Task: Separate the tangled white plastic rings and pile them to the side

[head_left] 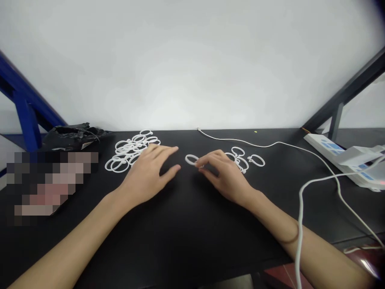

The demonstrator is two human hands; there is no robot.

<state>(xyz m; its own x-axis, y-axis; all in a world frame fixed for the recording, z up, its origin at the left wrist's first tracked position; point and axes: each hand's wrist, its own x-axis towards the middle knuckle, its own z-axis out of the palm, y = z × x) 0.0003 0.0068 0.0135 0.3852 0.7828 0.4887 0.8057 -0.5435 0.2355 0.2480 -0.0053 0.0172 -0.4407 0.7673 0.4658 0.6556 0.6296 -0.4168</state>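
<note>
My right hand pinches a thin white ring between thumb and fingertips, just above the black table. The ring's near end is hidden by the fingers. To its left, my left hand holds nothing, its thumb and fingers spread apart towards the ring. Beneath and beyond the left hand lies a heap of white rings, many with a small nub on the rim; the hand covers part of it. A smaller group of white rings rests just beyond my right hand, with a single white ring at its right.
A white cable runs across the table to the right, where a white power strip lies. Cable also loops over my right forearm. Crumpled black plastic sits at the back left. Metal braces flank the table; a pale wall stands behind.
</note>
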